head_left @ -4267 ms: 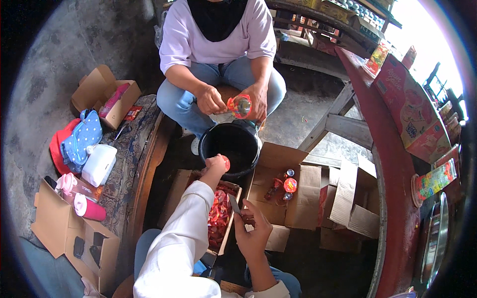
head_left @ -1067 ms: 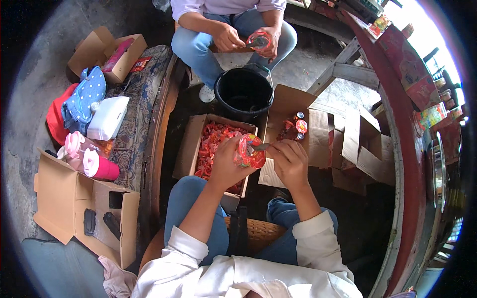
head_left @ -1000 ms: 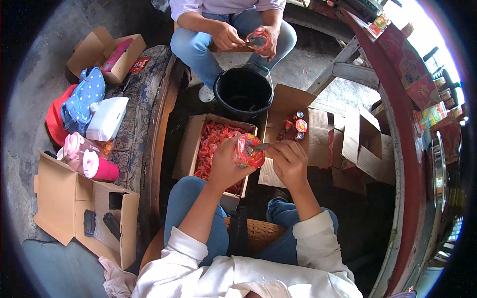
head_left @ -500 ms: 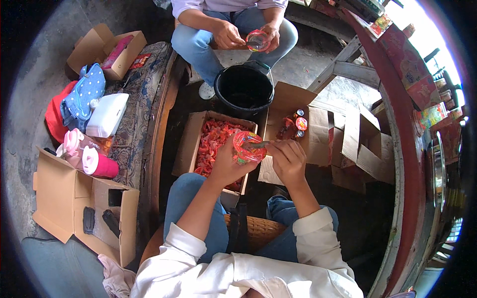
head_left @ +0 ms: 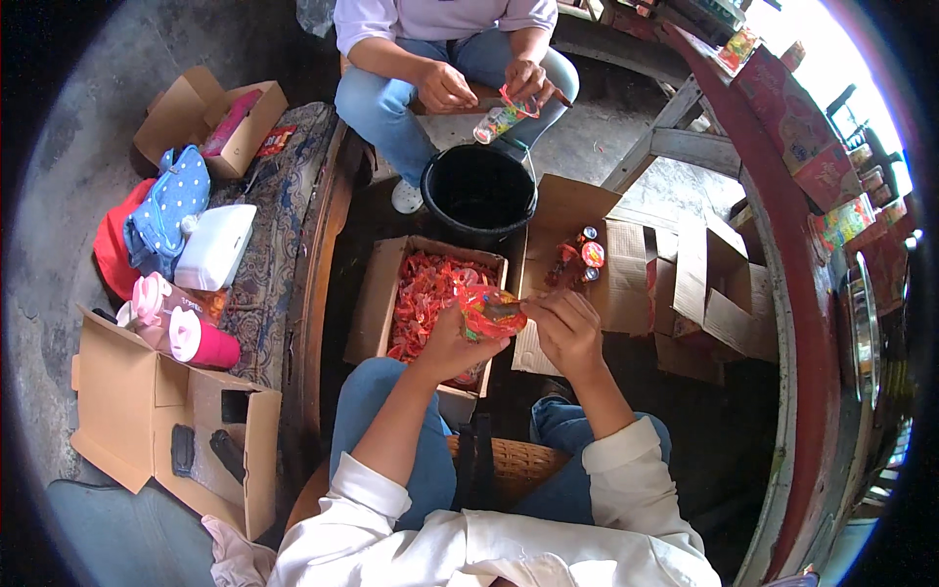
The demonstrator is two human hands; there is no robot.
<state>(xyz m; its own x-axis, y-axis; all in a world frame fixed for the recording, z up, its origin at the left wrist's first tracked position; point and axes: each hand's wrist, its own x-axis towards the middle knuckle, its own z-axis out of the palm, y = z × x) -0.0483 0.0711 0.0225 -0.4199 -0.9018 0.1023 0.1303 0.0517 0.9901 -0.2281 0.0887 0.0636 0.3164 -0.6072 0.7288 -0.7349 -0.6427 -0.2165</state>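
My left hand is wrapped round a plastic drink cup with a red printed film lid, tilted towards my right hand. Pinched in the fingers of my right hand is a narrow, dark knife blade, which lies against the cup's lid. Its handle is mostly hidden by the fingers. Directly beneath my hands stands a carton heaped with red plastic film scraps. Opposite me, a co-worker's hand holds another printed cup, tipped above a black bucket.
An open carton with several small cups stands to the right, beside more open cartons. A patterned bench at left bears a white box and pink tumbler. A red-edged wooden table runs along the right.
The cup in my left hand has tilted, and the blade has shifted slightly on its lid. The co-worker's cup has gone from lid-up to tipped over the bucket, its lid loosened.
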